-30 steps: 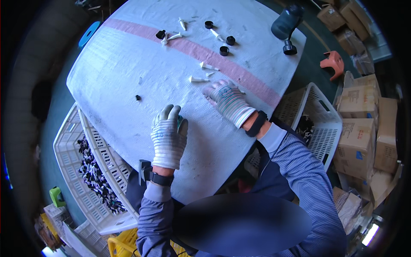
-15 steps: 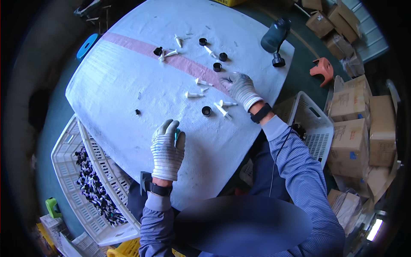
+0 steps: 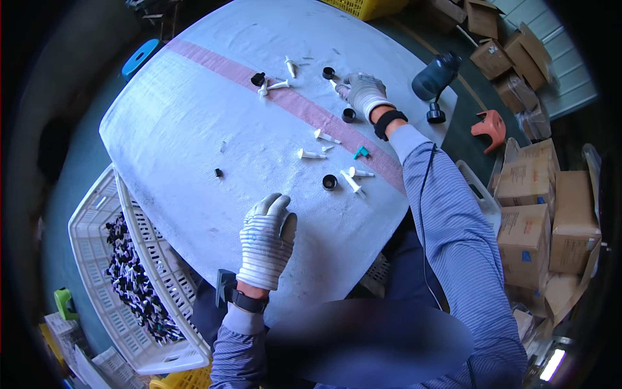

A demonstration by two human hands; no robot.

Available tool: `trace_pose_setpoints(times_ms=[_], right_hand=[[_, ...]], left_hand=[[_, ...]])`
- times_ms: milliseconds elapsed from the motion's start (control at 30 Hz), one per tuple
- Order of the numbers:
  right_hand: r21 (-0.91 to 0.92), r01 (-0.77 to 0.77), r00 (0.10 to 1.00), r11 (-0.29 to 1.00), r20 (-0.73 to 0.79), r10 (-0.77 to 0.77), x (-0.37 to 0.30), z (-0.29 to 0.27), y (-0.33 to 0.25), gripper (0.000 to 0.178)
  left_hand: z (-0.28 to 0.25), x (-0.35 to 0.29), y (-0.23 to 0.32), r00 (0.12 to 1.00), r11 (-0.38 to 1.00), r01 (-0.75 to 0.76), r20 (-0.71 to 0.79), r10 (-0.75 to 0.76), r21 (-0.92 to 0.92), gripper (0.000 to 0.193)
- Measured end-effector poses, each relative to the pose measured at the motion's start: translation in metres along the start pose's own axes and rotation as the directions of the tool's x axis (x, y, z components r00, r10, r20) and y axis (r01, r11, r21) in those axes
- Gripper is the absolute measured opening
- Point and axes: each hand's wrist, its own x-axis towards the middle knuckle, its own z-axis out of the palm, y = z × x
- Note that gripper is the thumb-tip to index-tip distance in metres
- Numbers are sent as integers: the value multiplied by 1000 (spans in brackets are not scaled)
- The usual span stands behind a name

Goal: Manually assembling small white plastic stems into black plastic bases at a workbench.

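Note:
At the table's far right, my gloved right hand (image 3: 364, 91) closes its fingertips over a white tapered nozzle (image 3: 334, 84), whose end sticks out past them. One black ring cap (image 3: 328, 72) lies just beyond those fingers, another (image 3: 348, 115) just below. My left hand (image 3: 265, 241), gloved too, rests near the front edge with thumb and bent fingers apart and nothing visible between them. A small green clip (image 3: 361, 152) lies on the pink stripe's edge. White nozzles (image 3: 313, 153) and a black cap (image 3: 329, 182) are scattered around it.
A dark bottle (image 3: 435, 76) stands at the table's (image 3: 175, 142) far right corner. Left of the table is a white basket (image 3: 91, 217) holding many black and white parts. Cardboard boxes (image 3: 525, 236) are stacked at right, near an orange stool (image 3: 489, 129).
My right hand has moved farther away to a nozzle, uncovering a green clip on the table. Green no longer shows between my left thumb and fingers. The view has shifted slightly.

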Motion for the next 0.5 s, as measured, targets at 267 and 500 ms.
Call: trace_pose_setpoints(times_ms=[267, 500], right_hand=[[-79, 162, 986, 984, -21, -164, -3, 14, -12, 32], [98, 208, 972, 973, -131, -194, -45, 14, 21, 31]], left_hand=[[-2, 1, 0, 999, 999, 34, 40, -33, -14, 27], [-1, 1, 4, 999, 997, 33, 10, -32, -69, 28]])
